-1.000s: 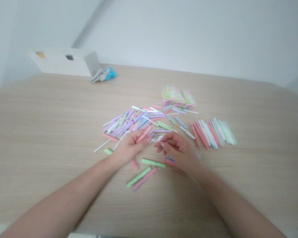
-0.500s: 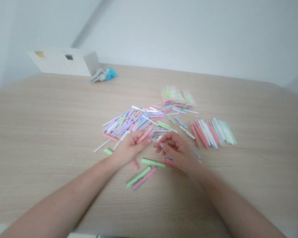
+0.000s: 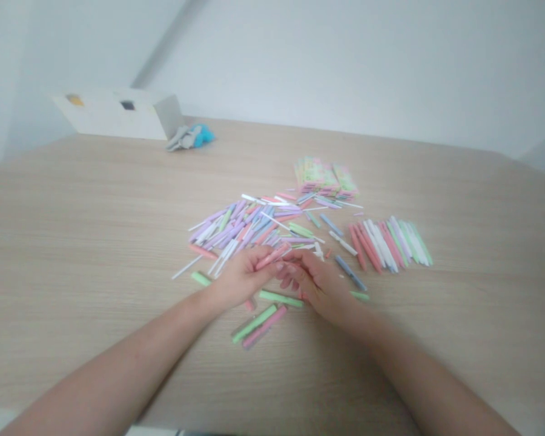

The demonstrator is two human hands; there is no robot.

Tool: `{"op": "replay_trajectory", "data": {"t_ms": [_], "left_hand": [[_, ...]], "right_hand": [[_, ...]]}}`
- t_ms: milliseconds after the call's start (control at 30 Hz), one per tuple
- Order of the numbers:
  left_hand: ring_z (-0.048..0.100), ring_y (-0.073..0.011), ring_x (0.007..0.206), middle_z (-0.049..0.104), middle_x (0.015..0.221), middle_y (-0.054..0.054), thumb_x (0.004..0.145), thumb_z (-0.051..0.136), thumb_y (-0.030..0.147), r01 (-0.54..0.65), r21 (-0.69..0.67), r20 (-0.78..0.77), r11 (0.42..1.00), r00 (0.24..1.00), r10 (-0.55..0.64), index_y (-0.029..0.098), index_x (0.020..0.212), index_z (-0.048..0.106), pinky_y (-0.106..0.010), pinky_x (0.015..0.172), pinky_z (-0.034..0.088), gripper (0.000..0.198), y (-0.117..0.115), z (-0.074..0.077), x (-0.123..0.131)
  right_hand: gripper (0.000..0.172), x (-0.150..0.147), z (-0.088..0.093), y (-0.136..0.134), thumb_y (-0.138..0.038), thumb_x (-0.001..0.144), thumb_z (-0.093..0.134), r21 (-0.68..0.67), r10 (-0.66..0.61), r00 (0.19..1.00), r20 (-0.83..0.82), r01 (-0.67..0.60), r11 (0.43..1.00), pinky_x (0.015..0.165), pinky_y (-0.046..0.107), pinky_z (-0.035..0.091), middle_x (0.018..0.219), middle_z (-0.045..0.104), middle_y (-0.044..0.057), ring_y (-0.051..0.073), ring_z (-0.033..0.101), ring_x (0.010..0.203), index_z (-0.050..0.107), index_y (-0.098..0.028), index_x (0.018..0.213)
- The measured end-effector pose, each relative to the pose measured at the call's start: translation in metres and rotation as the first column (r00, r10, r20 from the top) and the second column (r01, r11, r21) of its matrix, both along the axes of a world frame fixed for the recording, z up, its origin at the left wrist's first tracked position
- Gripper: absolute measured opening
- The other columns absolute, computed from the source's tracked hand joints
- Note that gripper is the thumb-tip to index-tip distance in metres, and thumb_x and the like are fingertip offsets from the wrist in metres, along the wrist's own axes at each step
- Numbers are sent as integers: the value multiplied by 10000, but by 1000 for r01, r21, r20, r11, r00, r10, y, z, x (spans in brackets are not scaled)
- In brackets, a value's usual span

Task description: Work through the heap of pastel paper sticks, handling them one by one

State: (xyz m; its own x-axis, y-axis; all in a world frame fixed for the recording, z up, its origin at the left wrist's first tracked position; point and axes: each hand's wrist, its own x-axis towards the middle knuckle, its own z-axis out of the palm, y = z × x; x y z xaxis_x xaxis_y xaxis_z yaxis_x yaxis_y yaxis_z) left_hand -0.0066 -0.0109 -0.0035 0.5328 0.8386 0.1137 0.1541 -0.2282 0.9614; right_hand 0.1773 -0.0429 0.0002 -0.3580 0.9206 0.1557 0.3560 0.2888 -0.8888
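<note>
Light wood-grain table (image 3: 72, 242) is backed by a white wall (image 3: 345, 60). A slim pink plastic stick (image 3: 272, 257) is clasped in the grip of the left hand (image 3: 241, 277); the right hand (image 3: 315, 283) is curled against its tip, but whether that grip is clenched on it cannot be told. Beyond the grip a heap of pastel sticks (image 3: 249, 227) is spread, and to its right a sorted row of sticks (image 3: 390, 239) is laid.

2 bare forearms come in from the lower left and lower right corners and converge just below the frame's centre. The left hand (image 3: 241, 277) has its fingers curled shut, thumb on top. The right hand (image 3: 318, 283) lies knuckles up, fingers bent toward the left fingertips and meeting them; its grip is blurred.
</note>
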Motion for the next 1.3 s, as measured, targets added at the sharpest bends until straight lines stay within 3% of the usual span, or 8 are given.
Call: {"op": "replay_trajectory", "data": {"t_ms": [167, 300, 467, 633, 733, 833, 1067, 1300], "left_hand": [[580, -129, 615, 640, 786, -30, 863, 524, 373, 0, -76, -61, 997, 998, -5, 148, 881, 615, -167, 379, 377, 244, -4, 4, 0], [543, -111, 601, 610, 794, -17, 864, 528, 391, 41, -56, -12, 998, 999, -42, 156, 921, 617, -167, 384, 363, 258, -4, 7, -2], [446, -100, 559, 462, 602, 25, 928, 407, 414, 15, -86, 36, 996, 999, -12, 154, 789, 579, -191, 479, 370, 341, -1, 5, -4], [573, -137, 705, 609, 806, -36, 919, 445, 406, 176, -223, 265, 959, 957, -114, 161, 948, 529, -242, 644, 468, 261, 3, -2, -2], [584, -136, 751, 637, 854, -49, 885, 534, 367, 142, -275, 391, 951, 920, -24, 165, 985, 545, -255, 718, 465, 226, 7, -5, -1], [571, -114, 706, 624, 716, -17, 835, 623, 322, 84, -301, 455, 950, 888, 66, 153, 905, 593, -219, 716, 441, 185, 8, -4, 0], [385, -11, 413, 572, 573, 9, 783, 678, 260, 114, -491, 557, 864, 804, 211, 107, 758, 580, -100, 369, 274, 182, 9, 9, -1], [631, -77, 628, 692, 793, -50, 730, 700, 100, 165, -519, 616, 839, 753, 233, 127, 984, 592, -127, 558, 503, 278, 12, 4, -4]], "right_hand": [[237, -2, 3, -2, -313, 940, 413, 36, -27, 994, 102, 24, 999, 618, 271, 460, 749, 642, 28, 142, 599, 663, 604, -202, 1027], [243, 2, 5, 2, -344, 909, 463, -146, -56, 996, -75, 45, 988, 499, 240, 431, 654, 603, 10, 120, 552, 553, 644, -184, 885], [156, 10, 1, 9, -285, 835, 576, -272, -135, 876, -463, 5, 962, 486, 231, 437, 708, 629, 0, 99, 547, 539, 680, -204, 919], [163, 12, 0, 9, -214, 817, 576, -290, -135, 849, -511, -23, 957, 495, 228, 432, 675, 608, -10, 90, 532, 533, 713, -210, 904], [170, 12, 1, 9, -200, 820, 554, -298, -145, 833, -534, -25, 954, 488, 225, 426, 672, 598, -11, 89, 531, 534, 708, -205, 892], [176, 13, 2, 9, -187, 822, 526, -312, -163, 826, -539, -15, 950, 476, 221, 425, 670, 600, -10, 89, 528, 524, 692, -196, 878], [135, 11, 2, 7, -182, 827, 514, -309, -140, 849, -510, -29, 951, 478, 217, 426, 684, 610, -9, 91, 541, 528, 644, -188, 863], [114, 8, 6, 4, -317, 902, 492, -287, -103, 847, -522, -61, 956, 440, 205, 432, 763, 625, -6, 95, 577, 523, 532, -213, 925]]}}
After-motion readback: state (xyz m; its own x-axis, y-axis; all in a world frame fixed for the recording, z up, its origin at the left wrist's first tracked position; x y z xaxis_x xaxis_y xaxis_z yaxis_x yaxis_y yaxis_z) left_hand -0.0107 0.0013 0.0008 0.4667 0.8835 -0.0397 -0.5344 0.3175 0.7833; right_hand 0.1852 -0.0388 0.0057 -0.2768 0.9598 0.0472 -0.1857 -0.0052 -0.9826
